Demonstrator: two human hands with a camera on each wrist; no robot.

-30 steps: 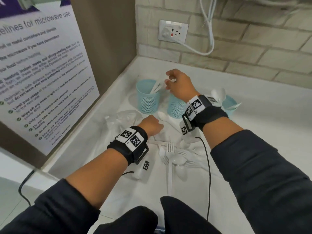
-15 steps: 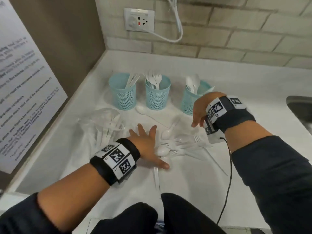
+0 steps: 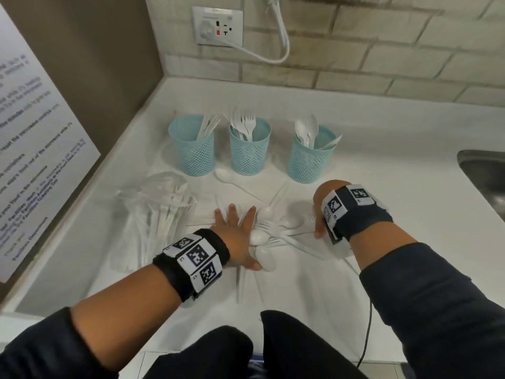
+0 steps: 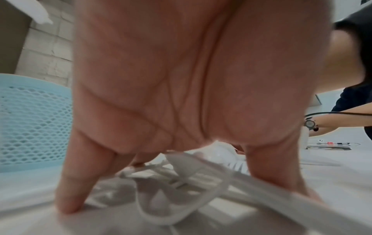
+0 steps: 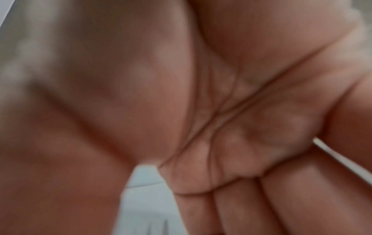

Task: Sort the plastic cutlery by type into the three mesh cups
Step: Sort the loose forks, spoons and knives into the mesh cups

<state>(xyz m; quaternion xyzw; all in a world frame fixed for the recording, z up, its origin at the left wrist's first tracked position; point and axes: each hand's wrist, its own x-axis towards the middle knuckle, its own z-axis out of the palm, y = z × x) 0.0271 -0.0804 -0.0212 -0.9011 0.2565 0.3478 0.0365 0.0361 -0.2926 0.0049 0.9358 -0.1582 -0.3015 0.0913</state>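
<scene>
Three blue mesh cups stand in a row: the left cup point(image 3: 192, 149) holds knives, the middle cup point(image 3: 250, 151) forks, the right cup point(image 3: 311, 160) spoons. Loose white cutlery point(image 3: 276, 233) lies in a pile in front of them. My left hand point(image 3: 237, 225) presses flat on the pile's left side with spread fingers; the left wrist view shows the left hand point(image 4: 181, 198) over a fork point(image 4: 201, 176) and a spoon. My right hand point(image 3: 318, 222) points down at the pile's right edge, fingers extended. In the blurred right wrist view a white fork point(image 5: 145, 206) lies below the right hand point(image 5: 153, 187).
A single spoon point(image 3: 226, 176) lies just before the cups. A clear plastic bag point(image 3: 155, 214) of cutlery sits at the left by the wall. A steel sink point(image 3: 486, 176) is at the right. Another person's arm point(image 4: 332, 124) works farther along the counter.
My right hand left the left cup, passed the right cup and came down to the pile's right edge. My left hand opened from curled to flat on the pile.
</scene>
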